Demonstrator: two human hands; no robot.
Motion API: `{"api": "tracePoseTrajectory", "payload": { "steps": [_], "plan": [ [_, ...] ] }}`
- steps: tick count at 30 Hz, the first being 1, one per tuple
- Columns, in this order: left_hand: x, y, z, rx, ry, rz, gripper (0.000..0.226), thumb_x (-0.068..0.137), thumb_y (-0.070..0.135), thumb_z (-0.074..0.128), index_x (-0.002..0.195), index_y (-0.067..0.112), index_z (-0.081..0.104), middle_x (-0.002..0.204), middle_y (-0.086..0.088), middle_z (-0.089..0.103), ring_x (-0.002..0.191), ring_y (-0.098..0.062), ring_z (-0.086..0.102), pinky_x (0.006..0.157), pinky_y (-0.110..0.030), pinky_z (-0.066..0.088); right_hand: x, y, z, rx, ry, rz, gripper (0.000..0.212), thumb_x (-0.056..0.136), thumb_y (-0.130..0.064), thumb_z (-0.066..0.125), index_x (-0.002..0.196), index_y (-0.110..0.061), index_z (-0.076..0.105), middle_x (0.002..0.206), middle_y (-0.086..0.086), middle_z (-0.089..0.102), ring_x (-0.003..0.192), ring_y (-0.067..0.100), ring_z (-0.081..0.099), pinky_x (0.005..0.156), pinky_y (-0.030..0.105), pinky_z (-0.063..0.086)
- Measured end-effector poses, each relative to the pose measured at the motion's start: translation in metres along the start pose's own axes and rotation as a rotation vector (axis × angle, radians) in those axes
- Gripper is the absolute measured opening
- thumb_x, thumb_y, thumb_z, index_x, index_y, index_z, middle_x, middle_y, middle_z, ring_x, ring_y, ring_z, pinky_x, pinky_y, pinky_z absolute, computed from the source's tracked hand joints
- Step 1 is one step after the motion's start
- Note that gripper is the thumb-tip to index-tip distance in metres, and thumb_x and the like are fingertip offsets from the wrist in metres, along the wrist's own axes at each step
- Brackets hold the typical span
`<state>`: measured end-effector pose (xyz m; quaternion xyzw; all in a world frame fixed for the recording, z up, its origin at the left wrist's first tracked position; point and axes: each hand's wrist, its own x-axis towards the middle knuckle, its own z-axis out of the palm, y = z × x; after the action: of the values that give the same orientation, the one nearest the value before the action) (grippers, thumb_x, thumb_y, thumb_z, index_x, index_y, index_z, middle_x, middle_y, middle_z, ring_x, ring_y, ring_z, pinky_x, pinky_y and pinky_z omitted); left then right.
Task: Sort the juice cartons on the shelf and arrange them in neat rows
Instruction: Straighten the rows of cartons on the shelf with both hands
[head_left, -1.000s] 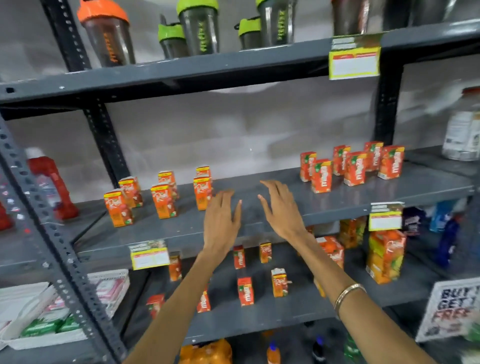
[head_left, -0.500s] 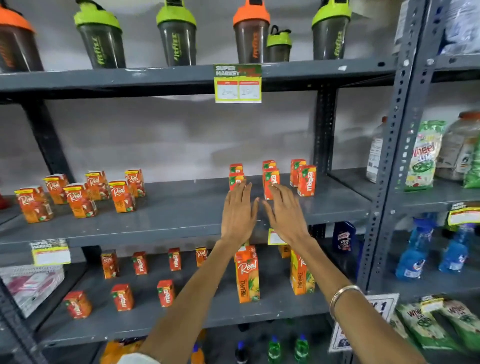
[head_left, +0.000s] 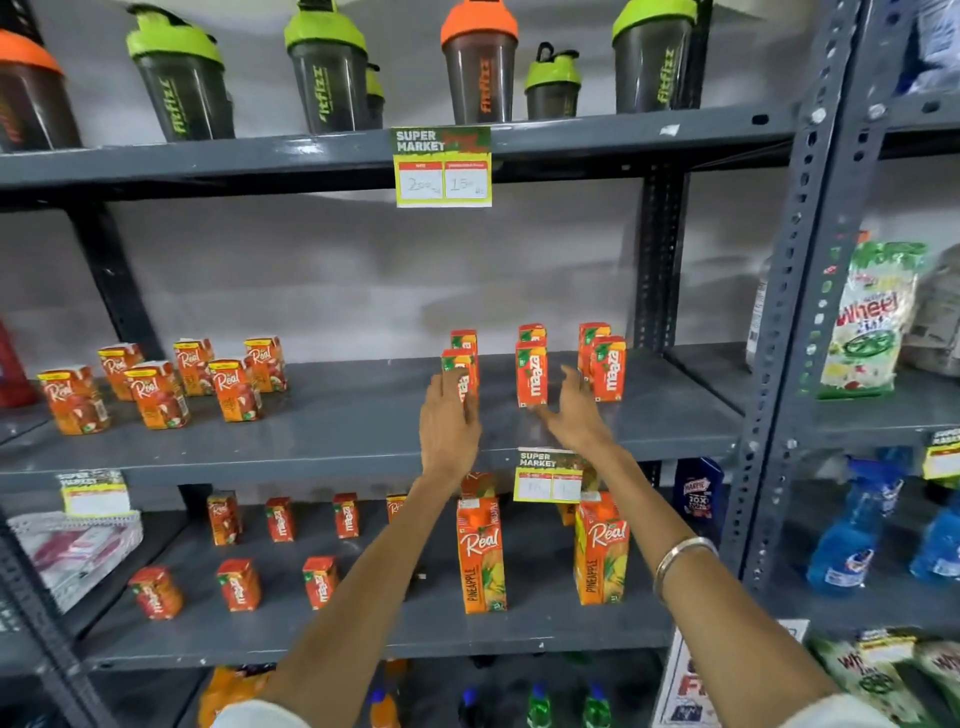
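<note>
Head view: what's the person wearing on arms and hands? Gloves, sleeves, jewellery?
No gloves: the left hand and right hand are bare, with no rings visible. A plain metal bangle circles the right wrist. Forearms are bare; white sleeve edges show at the frame's bottom.

I see orange-red Maaza cartons with white lettering at centre frame, orange Real cartons with yellow tops at left, on a dark grey shelf. Along the top, smoky shaker bottles wear lime-green or orange lids. The price tag is yellow-green.
</note>
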<state>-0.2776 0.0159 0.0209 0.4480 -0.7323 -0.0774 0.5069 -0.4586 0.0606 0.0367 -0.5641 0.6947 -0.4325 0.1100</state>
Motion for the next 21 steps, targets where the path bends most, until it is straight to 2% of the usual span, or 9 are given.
{"api": "tracePoseTrajectory", "payload": {
  "steps": [2, 4, 7, 9, 11, 15, 21],
  "plan": [
    [0.008, -0.008, -0.004, -0.030, 0.021, -0.061, 0.052, 0.093, 0.022, 0.070, 0.138, 0.014, 0.046, 0.135, -0.009, 0.054, 0.123, -0.025, 0.059, 0.095, -0.030, 0.047, 0.011, 0.000, -0.002, 0.023, -0.011, 0.026, 0.077, 0.087, -0.031, 0.073, 0.147, -0.003, 0.032, 0.150, 0.017, 0.046, 0.139, 0.035, 0.046, 0.112, 0.044, 0.037],
    [0.017, -0.014, -0.006, -0.104, -0.009, -0.139, 0.071, 0.088, 0.021, 0.076, 0.147, 0.011, 0.037, 0.147, -0.011, 0.045, 0.133, -0.027, 0.051, 0.102, -0.032, 0.044, 0.020, 0.001, -0.001, 0.031, -0.025, 0.045, 0.068, 0.088, -0.027, 0.073, 0.141, -0.001, 0.039, 0.143, 0.018, 0.053, 0.133, 0.035, 0.053, 0.109, 0.042, 0.040],
    [0.033, -0.024, -0.008, -0.242, -0.177, -0.300, 0.095, 0.085, 0.018, 0.080, 0.157, 0.006, 0.020, 0.160, -0.016, 0.032, 0.147, -0.032, 0.038, 0.120, -0.044, 0.036, 0.032, 0.000, 0.001, 0.053, -0.089, 0.066, 0.058, 0.089, -0.022, 0.072, 0.136, -0.004, 0.044, 0.138, 0.016, 0.059, 0.128, 0.033, 0.058, 0.108, 0.043, 0.043],
    [0.042, -0.029, -0.009, -0.225, -0.289, -0.357, 0.100, 0.084, 0.020, 0.082, 0.158, 0.005, 0.017, 0.162, -0.017, 0.033, 0.147, -0.034, 0.038, 0.120, -0.051, 0.036, 0.038, -0.001, 0.004, 0.052, -0.116, 0.063, 0.058, 0.089, -0.021, 0.071, 0.139, -0.006, 0.045, 0.139, 0.014, 0.059, 0.128, 0.032, 0.058, 0.110, 0.045, 0.044],
    [0.047, -0.032, -0.008, -0.210, -0.353, -0.355, 0.092, 0.084, 0.018, 0.081, 0.155, 0.005, 0.024, 0.157, -0.016, 0.042, 0.142, -0.034, 0.045, 0.117, -0.048, 0.040, 0.041, 0.000, 0.008, 0.031, -0.109, 0.062, 0.056, 0.090, -0.023, 0.070, 0.138, -0.007, 0.046, 0.138, 0.014, 0.060, 0.127, 0.033, 0.059, 0.109, 0.049, 0.044],
    [0.054, -0.036, -0.003, -0.156, -0.428, -0.322, 0.054, 0.090, 0.016, 0.074, 0.138, 0.005, 0.051, 0.136, -0.015, 0.064, 0.126, -0.032, 0.061, 0.106, -0.043, 0.048, 0.045, 0.006, 0.012, -0.051, -0.081, 0.055, 0.045, 0.095, -0.021, 0.063, 0.134, -0.006, 0.046, 0.136, 0.015, 0.061, 0.124, 0.035, 0.061, 0.106, 0.051, 0.047],
    [0.058, -0.034, 0.004, -0.102, -0.434, -0.296, 0.045, 0.093, 0.025, 0.071, 0.134, 0.009, 0.058, 0.134, -0.013, 0.067, 0.125, -0.034, 0.062, 0.110, -0.053, 0.047, 0.048, 0.008, 0.011, -0.066, -0.067, 0.060, 0.042, 0.097, -0.016, 0.060, 0.134, -0.005, 0.045, 0.134, 0.017, 0.062, 0.123, 0.036, 0.061, 0.106, 0.051, 0.047]
  ]
}}
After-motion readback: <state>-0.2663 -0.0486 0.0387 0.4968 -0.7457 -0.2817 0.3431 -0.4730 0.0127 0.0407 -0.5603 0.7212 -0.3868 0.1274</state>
